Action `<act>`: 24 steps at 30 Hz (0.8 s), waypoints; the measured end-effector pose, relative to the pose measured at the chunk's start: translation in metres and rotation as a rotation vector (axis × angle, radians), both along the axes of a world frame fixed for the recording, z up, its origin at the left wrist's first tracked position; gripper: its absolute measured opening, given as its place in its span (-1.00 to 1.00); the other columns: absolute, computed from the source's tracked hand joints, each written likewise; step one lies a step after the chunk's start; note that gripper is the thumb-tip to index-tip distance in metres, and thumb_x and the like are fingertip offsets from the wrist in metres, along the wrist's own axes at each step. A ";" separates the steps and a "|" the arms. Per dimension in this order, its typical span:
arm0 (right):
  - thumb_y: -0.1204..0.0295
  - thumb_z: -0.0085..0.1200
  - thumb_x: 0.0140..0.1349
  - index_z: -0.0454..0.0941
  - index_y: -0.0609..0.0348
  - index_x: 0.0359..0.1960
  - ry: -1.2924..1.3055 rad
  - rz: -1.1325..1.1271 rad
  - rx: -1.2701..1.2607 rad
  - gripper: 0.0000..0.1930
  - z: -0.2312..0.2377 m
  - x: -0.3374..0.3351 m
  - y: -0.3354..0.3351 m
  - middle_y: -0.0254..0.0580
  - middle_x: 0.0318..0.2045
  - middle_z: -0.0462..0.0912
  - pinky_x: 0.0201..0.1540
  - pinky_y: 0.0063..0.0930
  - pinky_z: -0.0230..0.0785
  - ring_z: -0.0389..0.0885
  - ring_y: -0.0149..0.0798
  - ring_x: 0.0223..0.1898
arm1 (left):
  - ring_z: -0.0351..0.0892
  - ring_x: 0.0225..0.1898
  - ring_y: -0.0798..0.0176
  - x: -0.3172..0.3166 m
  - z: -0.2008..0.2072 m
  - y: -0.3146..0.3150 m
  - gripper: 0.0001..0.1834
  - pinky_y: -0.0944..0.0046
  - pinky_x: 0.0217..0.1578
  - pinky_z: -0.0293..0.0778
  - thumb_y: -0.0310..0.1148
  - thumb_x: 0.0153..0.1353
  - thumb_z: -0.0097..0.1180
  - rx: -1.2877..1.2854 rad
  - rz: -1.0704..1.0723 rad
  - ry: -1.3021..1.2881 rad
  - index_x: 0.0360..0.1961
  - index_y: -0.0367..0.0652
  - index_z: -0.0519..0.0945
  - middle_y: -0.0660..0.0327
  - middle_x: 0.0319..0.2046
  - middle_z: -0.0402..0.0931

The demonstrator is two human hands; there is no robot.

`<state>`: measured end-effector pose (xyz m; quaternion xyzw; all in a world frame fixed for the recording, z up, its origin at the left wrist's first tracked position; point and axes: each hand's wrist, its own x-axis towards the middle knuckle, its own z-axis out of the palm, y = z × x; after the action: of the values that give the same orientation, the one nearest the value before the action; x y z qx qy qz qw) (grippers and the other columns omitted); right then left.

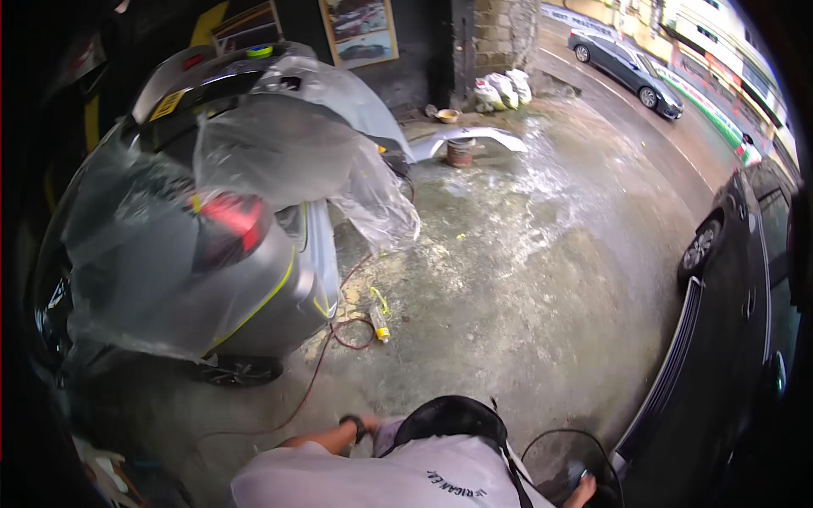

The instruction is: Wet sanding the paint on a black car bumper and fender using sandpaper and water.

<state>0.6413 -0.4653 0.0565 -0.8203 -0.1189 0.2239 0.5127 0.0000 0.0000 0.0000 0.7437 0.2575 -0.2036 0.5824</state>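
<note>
Masked car stands at 9 o'clock in view, apart from both hands. Left hand at 6 o'clock, near waist; fingers blurred, cannot tell whether gripping. Right hand at 5 o'clock, by small pale thing; cannot tell if pinching it. Farther out, at 7 o'clock, red hose lies on floor near bottle. Done: clear film drapes car's rear; yellow-green tape lines bumper. Likely left: work on exposed grey panels, then unmasking.
</note>
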 end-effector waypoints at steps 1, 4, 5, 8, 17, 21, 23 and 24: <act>0.57 0.06 0.20 0.58 0.42 0.00 0.036 -0.075 0.221 -0.67 0.000 0.003 0.071 -0.05 -0.12 0.69 0.14 -0.38 0.36 0.60 -0.25 -0.05 | 0.67 -0.28 -0.09 -0.003 -0.010 0.049 -0.56 -0.09 -0.18 0.50 -0.03 0.16 0.06 0.047 -0.015 -0.171 -0.28 -0.21 0.71 -0.10 -0.29 0.67; 0.36 0.15 0.26 0.59 0.30 -0.28 -0.265 -0.023 0.173 -0.80 0.155 -0.019 0.202 -0.40 -0.40 0.54 -0.18 -0.52 0.29 0.42 -0.46 -0.31 | 0.65 -0.21 -0.17 0.119 0.183 0.188 -0.66 -0.11 -0.19 0.49 -0.16 0.12 0.11 0.717 0.463 0.193 -0.26 -0.20 0.68 -0.14 -0.28 0.64; 0.33 0.16 0.26 0.58 0.29 -0.29 -0.237 -0.078 0.267 -0.78 0.192 -0.021 0.242 -0.39 -0.40 0.55 -0.19 -0.52 0.27 0.41 -0.46 -0.31 | 0.61 -0.05 -0.16 0.160 0.226 0.211 -0.57 -0.06 -0.04 0.50 -0.09 0.14 0.13 0.918 0.519 0.081 -0.10 -0.19 0.66 -0.10 -0.14 0.65; 0.33 0.20 0.21 0.59 0.29 -0.24 -0.119 0.091 0.317 -0.76 0.257 0.012 0.365 -0.39 -0.38 0.57 -0.17 -0.56 0.28 0.43 -0.48 -0.30 | 0.61 0.07 -0.04 0.268 0.288 0.278 -0.50 0.08 0.10 0.48 -0.11 0.22 0.21 0.621 0.506 -0.296 0.09 -0.21 0.60 -0.03 0.02 0.63; 0.34 0.32 0.18 0.67 0.27 -0.24 0.269 0.651 0.563 -0.76 0.322 0.073 0.629 -0.36 -0.41 0.67 -0.28 -0.60 0.41 0.57 -0.51 -0.39 | 0.67 -0.05 0.22 0.511 0.389 0.333 -0.64 0.23 0.00 0.52 -0.33 0.13 0.36 0.650 0.195 -0.875 -0.04 -0.18 0.68 0.10 -0.10 0.69; 0.32 0.32 0.20 0.67 0.25 -0.32 0.415 0.661 0.536 -0.78 0.320 0.124 0.699 -0.40 -0.49 0.64 -0.36 -0.59 0.37 0.53 -0.53 -0.45 | 0.71 -0.26 0.30 0.566 0.370 0.378 -0.86 0.30 -0.21 0.55 -0.47 0.12 0.35 0.430 0.427 -0.743 -0.27 -0.21 0.72 0.19 -0.35 0.72; 0.32 0.32 0.21 0.66 0.25 -0.36 0.436 0.672 0.524 -0.79 0.312 0.158 0.735 -0.40 -0.51 0.63 -0.38 -0.59 0.35 0.52 -0.53 -0.47 | 0.71 -0.28 0.29 0.589 0.368 0.403 -0.86 0.31 -0.22 0.55 -0.48 0.13 0.34 0.440 0.481 -0.751 -0.27 -0.23 0.71 0.17 -0.36 0.72; 0.33 0.31 0.22 0.66 0.24 -0.39 0.449 0.678 0.520 -0.79 0.313 0.174 0.750 -0.41 -0.54 0.61 -0.41 -0.59 0.33 0.51 -0.54 -0.49 | 0.71 -0.30 0.29 0.600 0.367 0.415 -0.86 0.32 -0.24 0.56 -0.49 0.13 0.33 0.455 0.525 -0.765 -0.27 -0.24 0.70 0.15 -0.36 0.71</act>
<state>0.8154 0.2849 0.3698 -0.5114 -0.3179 0.5131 0.6117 0.5998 0.4150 0.3667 0.7831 0.2419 0.2969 0.4899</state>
